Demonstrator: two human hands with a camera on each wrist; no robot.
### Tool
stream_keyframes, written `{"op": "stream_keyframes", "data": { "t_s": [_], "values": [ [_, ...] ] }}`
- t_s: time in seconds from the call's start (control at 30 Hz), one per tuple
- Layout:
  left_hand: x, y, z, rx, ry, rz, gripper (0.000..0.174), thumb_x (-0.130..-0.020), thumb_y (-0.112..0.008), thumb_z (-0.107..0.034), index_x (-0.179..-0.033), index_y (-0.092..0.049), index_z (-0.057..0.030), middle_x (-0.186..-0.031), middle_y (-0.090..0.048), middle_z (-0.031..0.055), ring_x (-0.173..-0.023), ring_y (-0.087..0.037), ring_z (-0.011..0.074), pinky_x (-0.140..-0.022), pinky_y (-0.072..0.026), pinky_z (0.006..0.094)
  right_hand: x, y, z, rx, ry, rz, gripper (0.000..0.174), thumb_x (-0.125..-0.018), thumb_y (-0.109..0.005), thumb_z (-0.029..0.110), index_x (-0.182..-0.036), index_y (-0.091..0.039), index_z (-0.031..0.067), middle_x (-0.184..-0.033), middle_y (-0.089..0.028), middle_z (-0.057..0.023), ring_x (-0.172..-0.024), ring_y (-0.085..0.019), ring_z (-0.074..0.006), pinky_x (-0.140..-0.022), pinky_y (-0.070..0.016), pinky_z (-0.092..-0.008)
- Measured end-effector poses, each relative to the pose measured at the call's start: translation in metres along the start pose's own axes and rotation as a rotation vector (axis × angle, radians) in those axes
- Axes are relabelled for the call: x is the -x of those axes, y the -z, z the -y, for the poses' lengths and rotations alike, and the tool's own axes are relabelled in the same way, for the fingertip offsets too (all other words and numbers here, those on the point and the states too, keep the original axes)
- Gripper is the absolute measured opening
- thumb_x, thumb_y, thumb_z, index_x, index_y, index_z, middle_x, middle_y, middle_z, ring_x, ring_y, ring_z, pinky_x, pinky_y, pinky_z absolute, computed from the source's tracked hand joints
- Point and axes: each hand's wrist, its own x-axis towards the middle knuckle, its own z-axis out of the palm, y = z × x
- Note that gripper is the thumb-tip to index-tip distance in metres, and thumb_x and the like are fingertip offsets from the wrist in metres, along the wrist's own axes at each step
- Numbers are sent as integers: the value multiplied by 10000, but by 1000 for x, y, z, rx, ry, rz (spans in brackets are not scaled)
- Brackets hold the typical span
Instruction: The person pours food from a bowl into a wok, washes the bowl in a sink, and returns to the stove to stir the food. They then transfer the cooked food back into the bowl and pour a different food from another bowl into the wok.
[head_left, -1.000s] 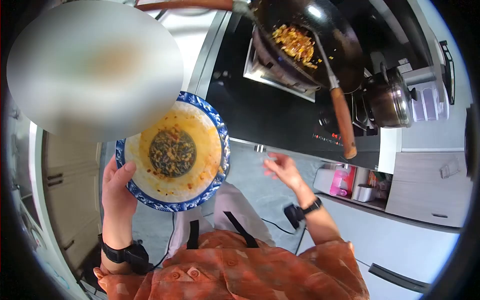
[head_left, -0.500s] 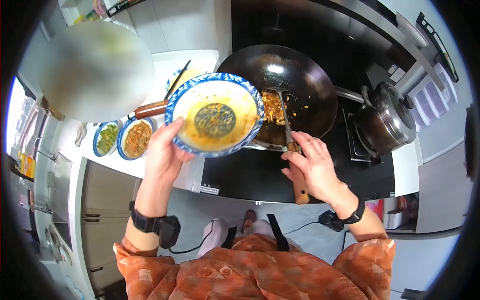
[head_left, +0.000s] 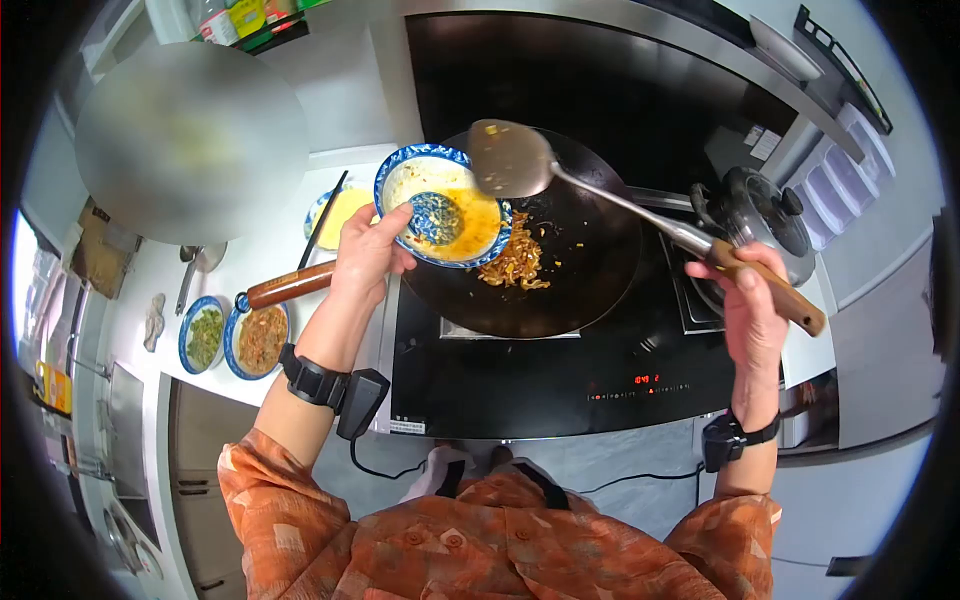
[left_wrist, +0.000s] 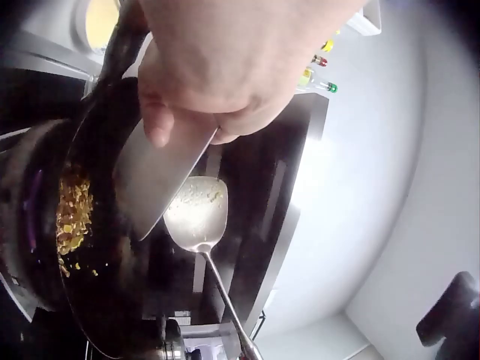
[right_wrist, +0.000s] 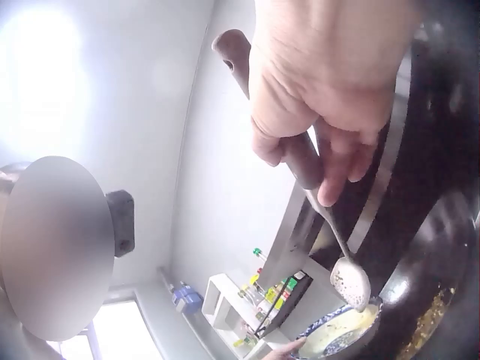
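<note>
My left hand grips a blue-rimmed bowl smeared with orange sauce, tilting it over the left edge of the black wok. Stir-fried food lies in the wok. My right hand holds the wooden handle of a metal spatula, its blade raised over the bowl's rim. In the left wrist view the bowl's underside sits beneath my fingers, with the spatula blade beside it. The right wrist view shows my right hand round the spatula handle, with the spatula blade above the bowl.
The wok sits on a black induction hob. A lidded steel pot stands right of it. On the white counter at left are two small dishes of food, a yellow-filled dish and the wok's wooden handle.
My left hand has carried the bowl from chest height to the wok's edge and tipped it. My right hand took the spatula and lifted its blade out of the wok to the bowl.
</note>
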Motion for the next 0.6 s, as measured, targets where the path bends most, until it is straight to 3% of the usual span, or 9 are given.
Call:
{"op": "stream_keyframes", "data": {
  "t_s": [0.17,0.43,0.5,0.6],
  "values": [
    [-14,-3,1,-35,18,15,467,-791,-647,-189,-1103,-441,91,-700,-621,99,-382,-498,80,-320,-346,160,-2,-7,-29,49,-49,24,229,-812,-617,118,-990,-545,-6,-949,-578,-133,-829,-635,-304,-806,-486,-356],
    [-22,-6,12,-44,-25,15,624,-771,-670,-184,-1206,-352,133,-624,-583,72,-369,-476,81,-317,-327,177,14,-18,-10,72,-172,-2,238,-810,-626,149,-966,-547,-12,-888,-613,-165,-746,-647,-251,-723,-509,-329],
    [-23,-5,15,-67,-17,-22,342,-805,-632,-250,-983,-520,19,-629,-584,52,-374,-500,99,-316,-351,177,17,-25,-14,81,-148,-37,225,-812,-619,131,-969,-548,-12,-907,-613,-157,-755,-645,-240,-731,-502,-314],
    [-23,-2,12,-47,57,2,301,-824,-609,-253,-944,-525,11,-633,-588,64,-378,-511,117,-322,-372,190,23,-34,-22,178,-134,-16,218,-815,-615,117,-975,-548,-13,-922,-612,-141,-777,-639,-216,-739,-487,-275]
  ]
}}
